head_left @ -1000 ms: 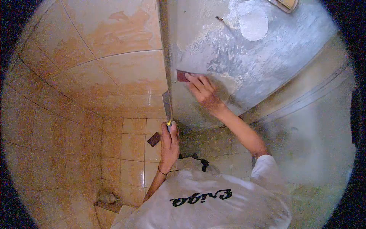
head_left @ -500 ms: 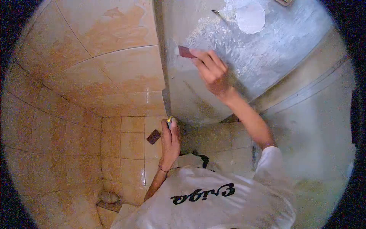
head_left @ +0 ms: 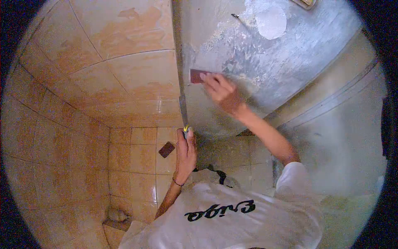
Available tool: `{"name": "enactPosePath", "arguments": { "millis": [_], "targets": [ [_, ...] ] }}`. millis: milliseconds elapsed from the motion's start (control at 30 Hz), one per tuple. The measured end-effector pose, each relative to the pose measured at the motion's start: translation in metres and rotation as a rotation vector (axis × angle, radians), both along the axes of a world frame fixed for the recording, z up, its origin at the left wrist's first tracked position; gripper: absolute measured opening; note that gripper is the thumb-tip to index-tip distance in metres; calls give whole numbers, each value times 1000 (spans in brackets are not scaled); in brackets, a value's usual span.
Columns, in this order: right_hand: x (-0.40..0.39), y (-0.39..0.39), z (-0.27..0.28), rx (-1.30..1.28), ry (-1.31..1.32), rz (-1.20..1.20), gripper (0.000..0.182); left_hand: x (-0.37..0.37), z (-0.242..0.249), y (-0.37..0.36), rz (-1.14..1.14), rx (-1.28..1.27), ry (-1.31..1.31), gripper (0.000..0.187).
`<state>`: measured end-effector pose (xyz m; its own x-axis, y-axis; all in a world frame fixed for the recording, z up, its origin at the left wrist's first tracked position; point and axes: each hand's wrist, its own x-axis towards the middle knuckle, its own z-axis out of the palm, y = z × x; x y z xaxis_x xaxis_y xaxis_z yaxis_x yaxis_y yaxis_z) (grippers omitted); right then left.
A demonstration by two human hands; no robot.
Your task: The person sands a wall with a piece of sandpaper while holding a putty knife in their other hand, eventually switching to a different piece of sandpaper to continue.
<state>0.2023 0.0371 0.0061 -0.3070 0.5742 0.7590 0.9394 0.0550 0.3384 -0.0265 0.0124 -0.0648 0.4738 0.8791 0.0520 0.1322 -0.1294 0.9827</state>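
My right hand (head_left: 224, 93) grips a dark red rectangular piece (head_left: 196, 76), which looks like sandpaper, against the grey wall surface (head_left: 207, 108) near its left edge. Below and to the left, my left hand (head_left: 186, 149) is closed around the handle of a putty knife (head_left: 183, 110), yellow and grey at the grip. The knife's blade points up along the joint between the tiled wall and the grey surface. A second dark red-brown piece (head_left: 166, 150) lies left of my left hand, on the tiles.
Glossy beige and orange tiles (head_left: 137, 74) cover the left side. A white round patch (head_left: 271, 23), a thin dark item (head_left: 235, 15) and a container's corner (head_left: 307, 4) show at the upper right. A roundish object (head_left: 117, 214) is at the lower left.
My right hand has moved down along the grey surface with the dark red piece. My left hand has barely moved, and more of the knife's blade shows.
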Motion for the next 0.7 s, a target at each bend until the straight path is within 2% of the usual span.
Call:
{"name": "enactPosePath", "arguments": {
  "millis": [33,100,133,167,200,233,267,333,400,433,500,567,633,667,700],
  "targets": [
    [-2,1,-4,-16,-59,53,22,-2,-3,-1,5,0,-3,37],
    [-1,-4,15,-47,21,33,20,-4,-5,-1,31,274,47,37],
    [-3,-8,30,-81,112,2,18,-3,-4,-1,36,276,45,37],
    [-2,-8,46,-81,113,0,18,-3,-4,-2,41,152,36,38],
    [2,-5,62,35,165,53,18,-3,-4,-3,43,27,27,38],
    [6,-3,69,151,214,104,18,-2,-10,-2,37,26,27,38],
    [5,-2,68,150,213,102,18,-1,-22,0,58,12,13,39],
    [-3,6,55,319,419,64,17,2,-31,-1,81,-4,-1,39],
    [-21,20,15,280,414,48,17,7,-31,-3,207,237,-36,39],
    [-27,23,0,243,412,29,17,6,-25,-3,208,239,-35,39],
    [-31,24,-9,262,448,38,16,1,-7,-1,33,-135,-12,37],
    [-22,27,-6,289,481,52,15,1,-6,3,34,-121,-38,37],
    [-9,13,8,421,664,-46,24,-4,-9,5,21,-118,-49,36],
    [-10,10,17,505,818,-59,16,-4,-13,9,13,-143,-49,36],
    [-14,12,16,519,814,-62,16,-6,-16,13,4,-162,-57,37]
  ]
}}
